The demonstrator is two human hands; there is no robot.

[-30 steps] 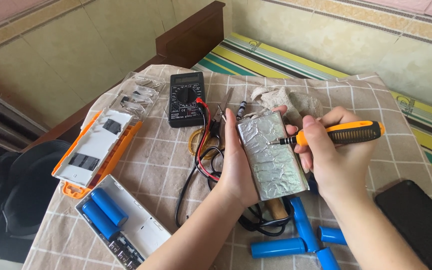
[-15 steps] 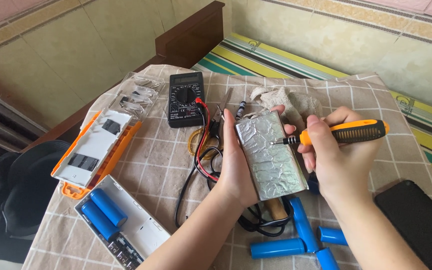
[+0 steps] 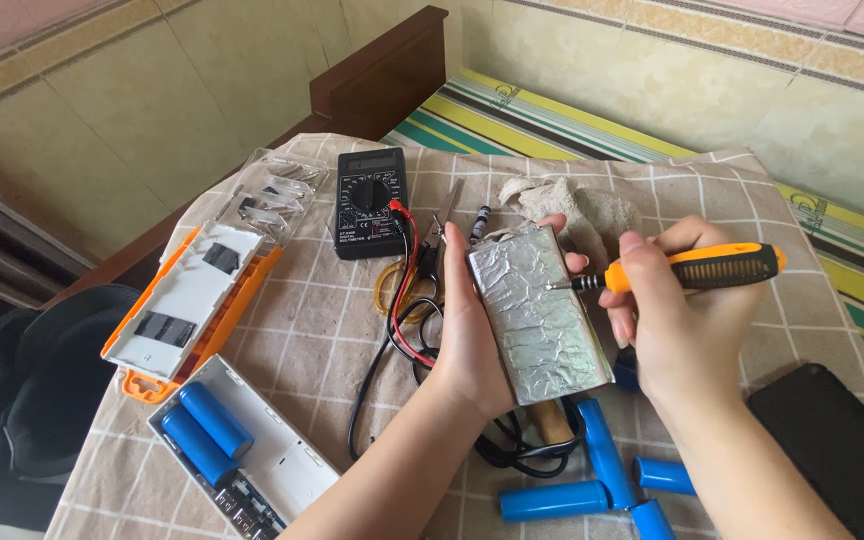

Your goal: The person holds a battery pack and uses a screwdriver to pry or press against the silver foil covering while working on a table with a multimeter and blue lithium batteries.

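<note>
Left hand (image 3: 467, 330) closed around foil-wrapped pack (image 3: 540, 312), held upright above checked cloth (image 3: 312, 330); right hand (image 3: 677, 320) gripping orange-handled screwdriver (image 3: 697, 270), tip touching pack's upper right edge. Behind pack: black multimeter (image 3: 370, 202) with red and black leads (image 3: 402, 330), scissors (image 3: 432, 250), crumpled rag (image 3: 572, 205). Below hands: loose blue cells (image 3: 592, 480); at left, white case (image 3: 237, 455) holding two blue cells, orange-and-white shell (image 3: 187, 300)

Crinkled shiny foil wraps the pack (image 3: 542, 312); the screwdriver (image 3: 687, 270) handle is ribbed plastic.
</note>
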